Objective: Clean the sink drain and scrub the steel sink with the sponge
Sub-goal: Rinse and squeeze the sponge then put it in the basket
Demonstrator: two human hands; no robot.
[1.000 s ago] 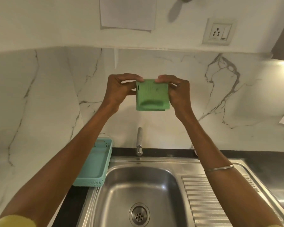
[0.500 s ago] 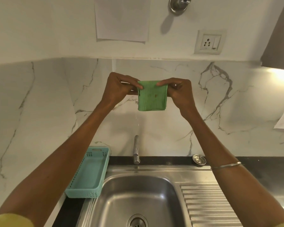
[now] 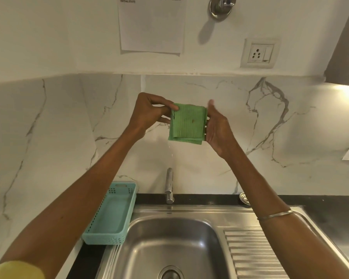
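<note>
Green and flat, the sponge [image 3: 187,122] hangs high in front of the marble backsplash [image 3: 240,125], well above the steel sink [image 3: 169,238] and roughly over the tap [image 3: 169,185]; held there, any drip probably falls toward the basin rather than the table [image 3: 330,216]. The left hand [image 3: 149,113] pinches its upper left corner between thumb and fingers. The right hand [image 3: 216,125] has its fingers straightened and its palm against the right edge, steadying rather than gripping, as far as can be told. The sponge's broad face is turned toward the camera; it is nearly square, slightly taller than wide, with its layered lower edge pointing down. Its long axis looks close to vertical.
</note>
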